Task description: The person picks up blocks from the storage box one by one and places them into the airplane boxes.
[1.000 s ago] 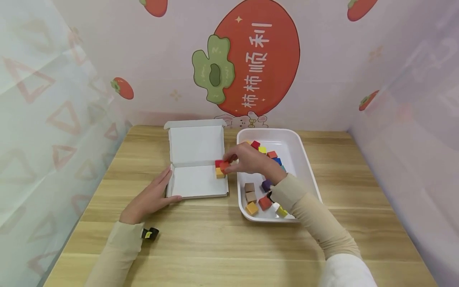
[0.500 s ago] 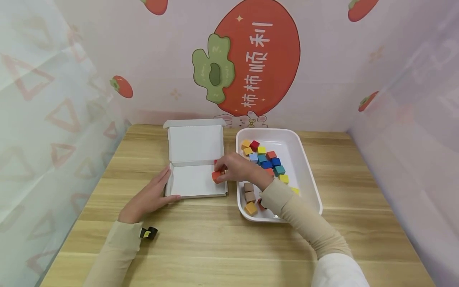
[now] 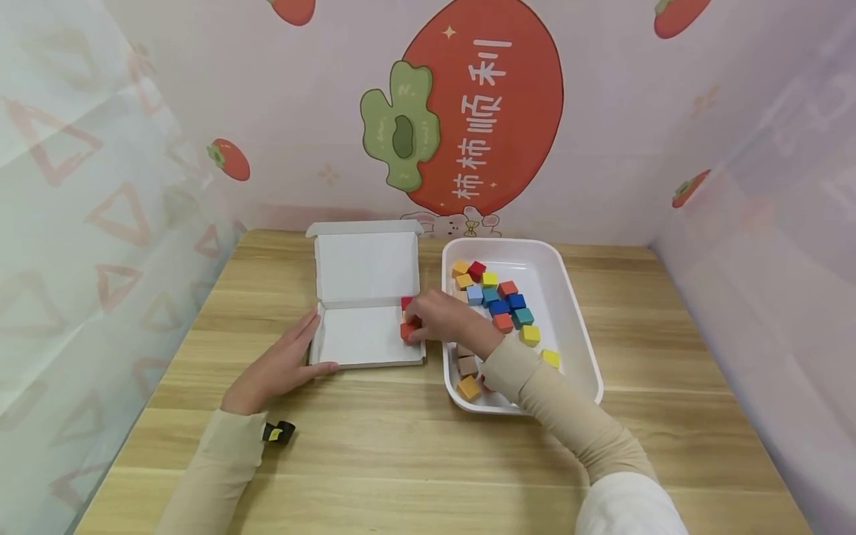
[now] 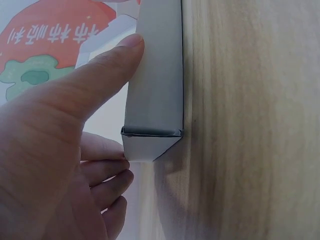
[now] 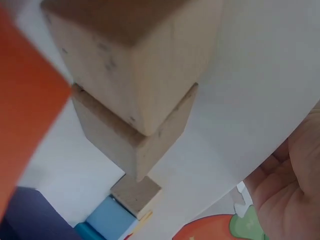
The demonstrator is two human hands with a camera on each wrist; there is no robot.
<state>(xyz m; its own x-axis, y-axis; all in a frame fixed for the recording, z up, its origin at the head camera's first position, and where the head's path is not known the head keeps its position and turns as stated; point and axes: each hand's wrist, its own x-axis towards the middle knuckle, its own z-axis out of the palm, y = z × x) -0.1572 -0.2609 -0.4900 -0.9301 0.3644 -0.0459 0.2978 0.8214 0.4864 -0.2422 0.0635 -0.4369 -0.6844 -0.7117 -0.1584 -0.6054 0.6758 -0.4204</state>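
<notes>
A white cardboard box [image 3: 357, 334] lies with its lid raised on the wooden table. In the head view, my right hand [image 3: 441, 319] pinches an orange-red cube [image 3: 406, 334] at the box's right side. Behind it sits a red cube [image 3: 406, 302] against the right wall; whatever lies between them is mostly covered by my fingers. My left hand [image 3: 284, 364] rests at the box's front left corner, its fingers along the left side. In the left wrist view, the thumb [image 4: 112, 65] touches the rim of the front wall. The right wrist view does not show what the fingertips grip.
To the right of the box stands a white tray [image 3: 580, 349] with several loose cubes. Blue cubes [image 3: 498, 307], yellow ones and plain wooden ones [image 5: 135, 115] lie in it. My right forearm crosses above the tray's front part. A printed wall sheet [image 3: 294, 134] rises behind the table.
My right hand has carried the orange-red cube toward me, then slightly right, to the box's right wall in front of the other cubes. My left hand has stayed at the corner.
</notes>
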